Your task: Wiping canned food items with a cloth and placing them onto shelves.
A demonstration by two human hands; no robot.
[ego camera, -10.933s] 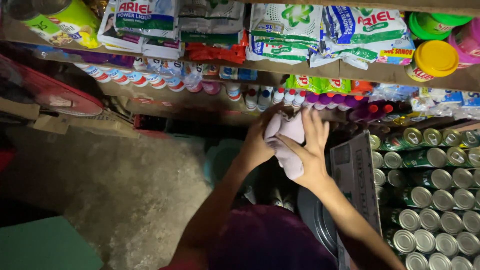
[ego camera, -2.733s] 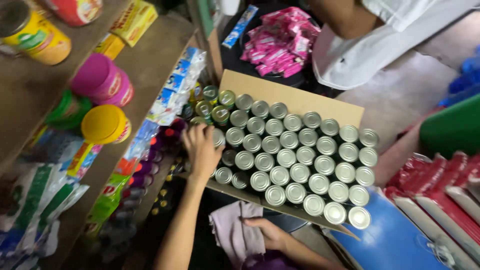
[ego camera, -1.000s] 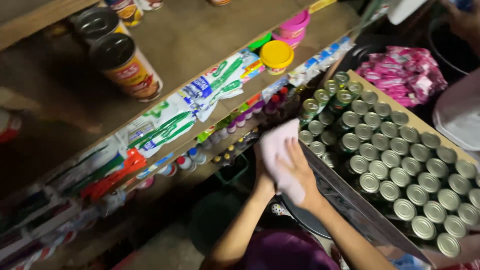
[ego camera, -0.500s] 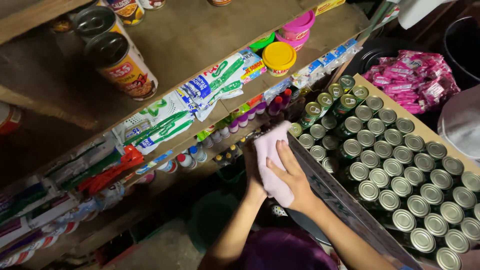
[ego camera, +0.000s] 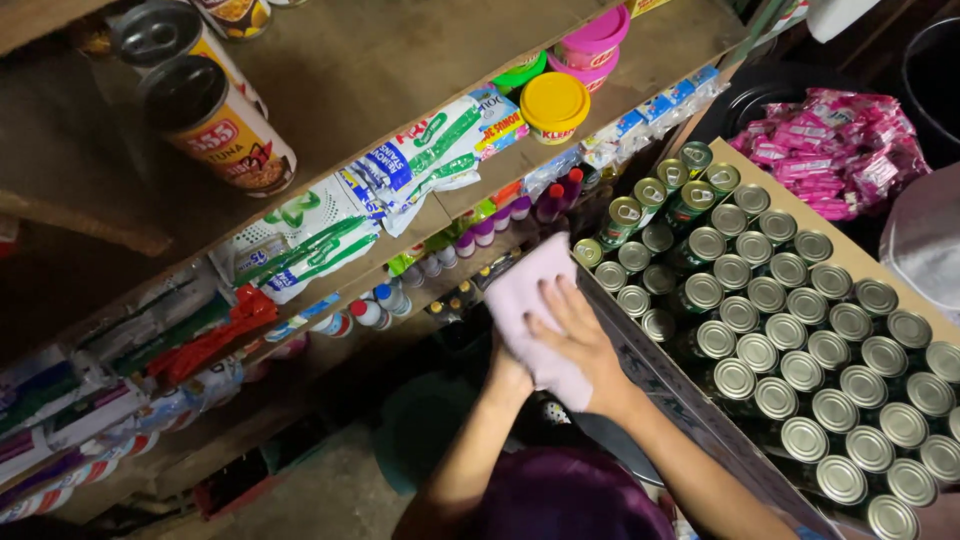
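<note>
Small grocery shop: wooden shelves are holding detergent sachets and small bottles, a cardboard tray displaying tin cans.

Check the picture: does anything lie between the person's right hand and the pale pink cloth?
Nothing visible does. The right hand lies flat on the pale pink cloth, and the left hand is mostly hidden under it, beside the box of cans.

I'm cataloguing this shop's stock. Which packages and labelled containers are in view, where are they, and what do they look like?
Tall cans: top shelf, left; cylinders, yellow-red labels, dark lids.
Sachet packs: shelf middle; flat, white with green and blue.
Yellow-lidded tub: shelf right; round.
Pink tub: behind it.
Small bottles: lower shelf row; coloured caps.
Tin cans: cardboard tray, right; silver tops, green sides.
Pink sachets: upper right heap.
</note>
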